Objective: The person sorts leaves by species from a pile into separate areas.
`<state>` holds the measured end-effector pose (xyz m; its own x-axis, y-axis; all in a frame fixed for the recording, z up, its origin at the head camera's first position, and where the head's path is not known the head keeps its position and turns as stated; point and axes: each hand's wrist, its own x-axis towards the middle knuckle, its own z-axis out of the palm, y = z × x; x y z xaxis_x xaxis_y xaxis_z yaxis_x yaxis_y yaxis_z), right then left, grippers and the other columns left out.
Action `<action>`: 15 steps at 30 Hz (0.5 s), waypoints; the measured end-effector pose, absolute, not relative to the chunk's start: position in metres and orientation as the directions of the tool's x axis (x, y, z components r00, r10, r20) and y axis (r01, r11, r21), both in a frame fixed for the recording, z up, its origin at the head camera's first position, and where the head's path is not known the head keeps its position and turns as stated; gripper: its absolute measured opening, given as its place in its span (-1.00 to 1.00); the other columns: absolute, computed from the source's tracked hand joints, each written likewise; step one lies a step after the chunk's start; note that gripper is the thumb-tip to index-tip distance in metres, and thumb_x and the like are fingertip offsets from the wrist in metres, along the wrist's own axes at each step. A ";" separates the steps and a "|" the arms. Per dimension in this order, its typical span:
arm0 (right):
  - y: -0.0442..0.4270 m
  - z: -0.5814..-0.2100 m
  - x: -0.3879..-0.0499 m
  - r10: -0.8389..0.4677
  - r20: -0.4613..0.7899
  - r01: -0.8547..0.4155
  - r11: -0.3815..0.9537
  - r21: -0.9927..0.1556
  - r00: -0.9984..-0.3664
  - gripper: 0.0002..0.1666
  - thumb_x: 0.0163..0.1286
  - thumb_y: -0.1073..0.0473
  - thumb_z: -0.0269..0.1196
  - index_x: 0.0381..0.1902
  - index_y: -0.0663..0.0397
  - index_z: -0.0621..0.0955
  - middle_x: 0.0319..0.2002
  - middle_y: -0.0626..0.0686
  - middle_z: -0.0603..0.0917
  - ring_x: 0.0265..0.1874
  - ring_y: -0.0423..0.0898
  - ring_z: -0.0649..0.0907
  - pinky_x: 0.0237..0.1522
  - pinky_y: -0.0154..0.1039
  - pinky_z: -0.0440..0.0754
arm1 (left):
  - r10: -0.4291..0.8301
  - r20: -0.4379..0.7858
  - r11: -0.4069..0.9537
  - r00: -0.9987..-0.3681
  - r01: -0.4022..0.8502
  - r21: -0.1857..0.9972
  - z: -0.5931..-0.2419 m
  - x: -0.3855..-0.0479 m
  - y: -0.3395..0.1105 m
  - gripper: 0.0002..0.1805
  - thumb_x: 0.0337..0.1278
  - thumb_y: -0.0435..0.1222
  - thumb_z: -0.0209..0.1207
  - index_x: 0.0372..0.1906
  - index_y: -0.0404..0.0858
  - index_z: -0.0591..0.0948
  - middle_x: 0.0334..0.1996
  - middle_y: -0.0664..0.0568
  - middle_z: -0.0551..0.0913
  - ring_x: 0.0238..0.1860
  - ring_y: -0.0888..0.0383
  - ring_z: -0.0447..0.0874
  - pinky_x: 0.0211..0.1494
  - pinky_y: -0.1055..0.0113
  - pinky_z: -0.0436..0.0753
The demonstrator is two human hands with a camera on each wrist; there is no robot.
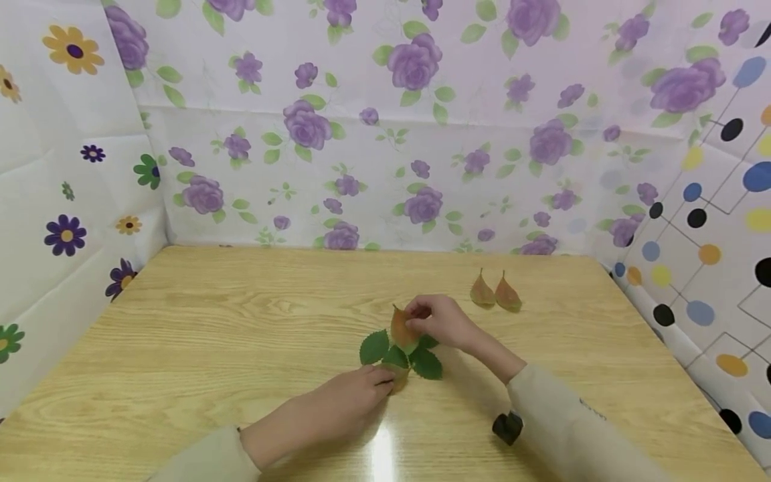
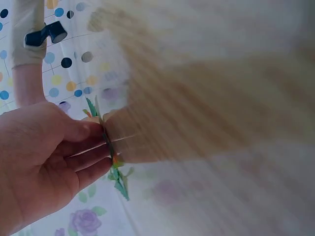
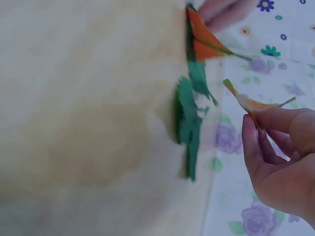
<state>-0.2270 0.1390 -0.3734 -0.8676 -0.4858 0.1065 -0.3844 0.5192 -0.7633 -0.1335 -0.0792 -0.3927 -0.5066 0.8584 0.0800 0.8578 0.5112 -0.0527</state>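
My right hand (image 1: 442, 323) pinches an orange-red leaf (image 1: 401, 328) with a green edge between thumb and fingertips. In the right wrist view this leaf (image 3: 258, 104) is held up off the table, its stem pointing away. Below it, several green serrated leaves (image 1: 375, 347) lie grouped on the table. My left hand (image 1: 352, 402) rests its fingertips on another orange-green leaf (image 1: 400, 380) at the near side of the group; the fingers partly cover it. Seen from the left wrist, the left fingers (image 2: 93, 160) are fairly straight against the leaves.
Two more orange-green leaves (image 1: 482, 292) lie side by side farther back on the right. The wooden table (image 1: 241, 321) is bordered by a flowered cloth (image 1: 367, 181) at the back and patterned cloths at both sides. A black wrist device (image 1: 508, 427) sits at the right sleeve.
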 end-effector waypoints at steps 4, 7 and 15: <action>0.141 -0.363 -0.239 -0.453 0.100 -0.352 0.514 -0.782 -0.886 -0.85 0.31 0.32 0.29 -0.17 0.25 0.66 -0.36 0.02 0.66 -0.37 -0.11 0.64 -0.30 -0.11 0.68 | 0.848 0.084 0.528 -0.523 0.848 -0.051 -0.391 -0.138 -0.074 -0.81 0.10 -0.47 0.27 -0.14 -0.33 0.68 -0.04 -0.05 0.64 -0.06 0.16 0.61 -0.03 0.53 0.55; 0.144 -0.357 -0.248 -0.411 0.095 -0.321 0.525 -0.789 -0.907 -0.84 0.31 0.31 0.30 -0.18 0.28 0.66 -0.38 0.05 0.67 -0.42 -0.09 0.66 -0.31 -0.02 0.69 | 0.829 0.082 0.554 -0.553 0.833 0.020 -0.390 -0.143 -0.071 -0.87 0.09 -0.50 0.27 -0.23 -0.31 0.68 -0.14 -0.02 0.67 -0.17 0.19 0.62 -0.12 0.55 0.57; 0.159 -0.346 -0.274 -0.356 0.089 -0.295 0.580 -0.760 -0.930 -0.79 0.32 0.22 0.32 -0.16 0.25 0.69 -0.35 0.08 0.71 -0.43 -0.07 0.68 -0.28 0.03 0.69 | 0.801 0.053 0.591 -0.597 0.801 0.097 -0.384 -0.149 -0.067 -0.59 0.06 -0.48 0.32 0.08 -0.32 0.61 -0.21 -0.01 0.62 -0.19 0.17 0.59 -0.14 0.48 0.59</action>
<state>-0.2742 0.1592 -0.3458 -0.9302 -0.3560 0.0893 -0.2948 0.5798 -0.7595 -0.1489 -0.0665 -0.3841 -0.5969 0.8006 0.0527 0.8010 0.5908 0.0967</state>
